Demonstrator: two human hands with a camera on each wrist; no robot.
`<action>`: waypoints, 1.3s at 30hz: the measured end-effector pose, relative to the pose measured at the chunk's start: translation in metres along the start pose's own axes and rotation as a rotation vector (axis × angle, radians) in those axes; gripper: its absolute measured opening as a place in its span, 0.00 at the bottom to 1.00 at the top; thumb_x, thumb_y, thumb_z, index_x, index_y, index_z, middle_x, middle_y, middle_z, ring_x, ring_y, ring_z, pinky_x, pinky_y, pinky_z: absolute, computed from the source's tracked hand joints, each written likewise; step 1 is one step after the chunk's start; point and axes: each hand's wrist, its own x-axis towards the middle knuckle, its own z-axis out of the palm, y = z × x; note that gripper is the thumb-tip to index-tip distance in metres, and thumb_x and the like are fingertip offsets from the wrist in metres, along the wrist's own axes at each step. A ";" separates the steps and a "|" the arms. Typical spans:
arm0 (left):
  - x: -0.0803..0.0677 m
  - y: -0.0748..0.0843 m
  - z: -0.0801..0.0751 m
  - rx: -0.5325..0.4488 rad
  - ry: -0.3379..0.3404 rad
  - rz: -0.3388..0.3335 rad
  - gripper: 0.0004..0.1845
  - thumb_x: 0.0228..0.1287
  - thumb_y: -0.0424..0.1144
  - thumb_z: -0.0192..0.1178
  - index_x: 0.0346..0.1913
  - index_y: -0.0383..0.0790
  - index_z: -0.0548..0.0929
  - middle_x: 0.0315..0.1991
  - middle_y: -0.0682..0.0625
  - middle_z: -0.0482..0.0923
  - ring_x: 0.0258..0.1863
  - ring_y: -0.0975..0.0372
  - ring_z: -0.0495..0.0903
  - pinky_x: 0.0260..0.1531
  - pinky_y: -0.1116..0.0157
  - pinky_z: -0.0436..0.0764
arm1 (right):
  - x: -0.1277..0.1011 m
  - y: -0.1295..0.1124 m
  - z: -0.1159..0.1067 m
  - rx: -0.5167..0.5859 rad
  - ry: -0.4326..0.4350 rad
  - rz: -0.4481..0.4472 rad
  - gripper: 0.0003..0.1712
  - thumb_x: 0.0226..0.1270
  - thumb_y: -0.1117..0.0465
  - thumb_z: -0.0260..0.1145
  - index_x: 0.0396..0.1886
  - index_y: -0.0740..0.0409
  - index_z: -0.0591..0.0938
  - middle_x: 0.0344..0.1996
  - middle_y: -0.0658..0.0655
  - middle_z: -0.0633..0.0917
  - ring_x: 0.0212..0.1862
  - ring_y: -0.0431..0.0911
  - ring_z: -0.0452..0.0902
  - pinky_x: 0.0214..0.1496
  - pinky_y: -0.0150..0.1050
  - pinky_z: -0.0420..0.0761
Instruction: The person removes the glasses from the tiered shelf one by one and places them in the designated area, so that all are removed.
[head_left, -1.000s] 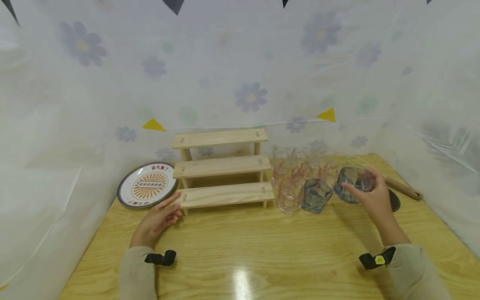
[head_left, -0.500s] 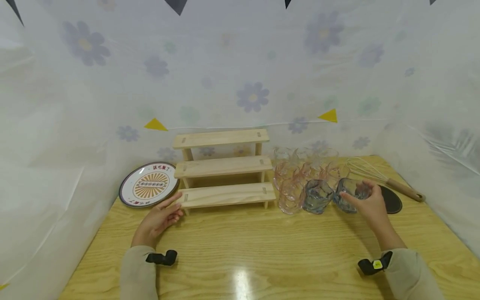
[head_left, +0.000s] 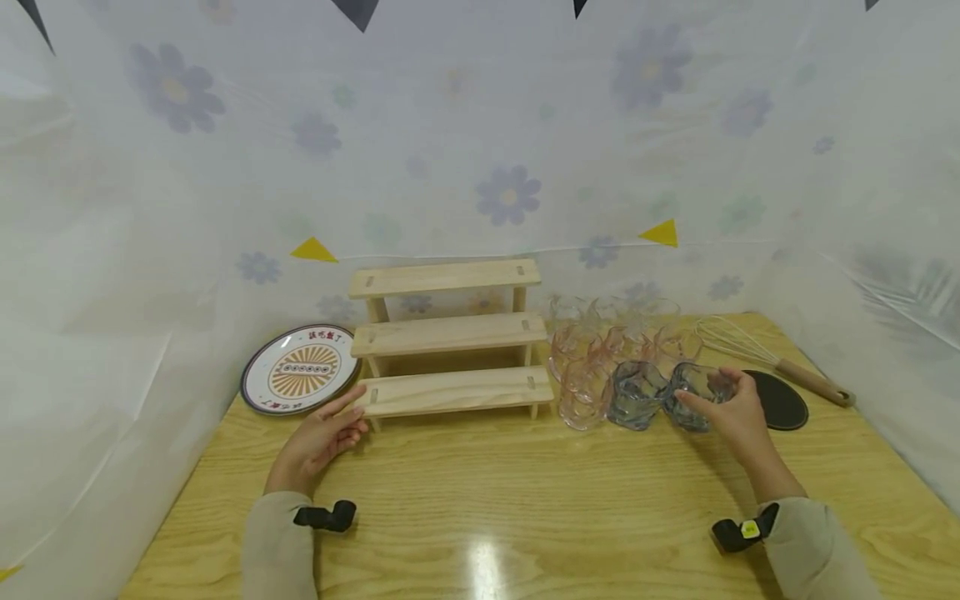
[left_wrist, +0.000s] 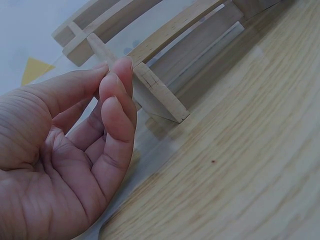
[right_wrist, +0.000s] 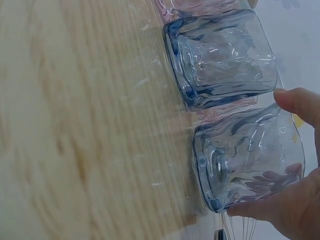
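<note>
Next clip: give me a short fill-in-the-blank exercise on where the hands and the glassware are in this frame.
1. The right hand holds a wavy ____-tinted glass tumbler standing on the wooden table.
2. The left hand touches the ____ step of the pale wooden three-step rack.
3. The round patterned plate lies to the ____ of that rack.
4. The wooden-handled wire whisk lies behind the flat round ____ coaster.

Missing words: blue; lowest; left; black

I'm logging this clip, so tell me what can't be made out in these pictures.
- Head view: the clear and pink glasses overlap; their count is unclear.
- Head view: the lettering on the round printed plate is too small to read.
- Right wrist view: the right hand is cut off by the edge.
- Left wrist view: the three-tier wooden shelf is cropped.
</note>
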 end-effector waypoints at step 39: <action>0.005 0.002 0.002 0.098 0.080 0.019 0.29 0.67 0.37 0.58 0.70 0.44 0.64 0.19 0.55 0.77 0.18 0.69 0.74 0.21 0.74 0.76 | -0.001 -0.010 -0.019 -0.059 0.010 -0.129 0.54 0.67 0.43 0.59 0.74 0.65 0.37 0.70 0.76 0.46 0.68 0.71 0.43 0.62 0.68 0.52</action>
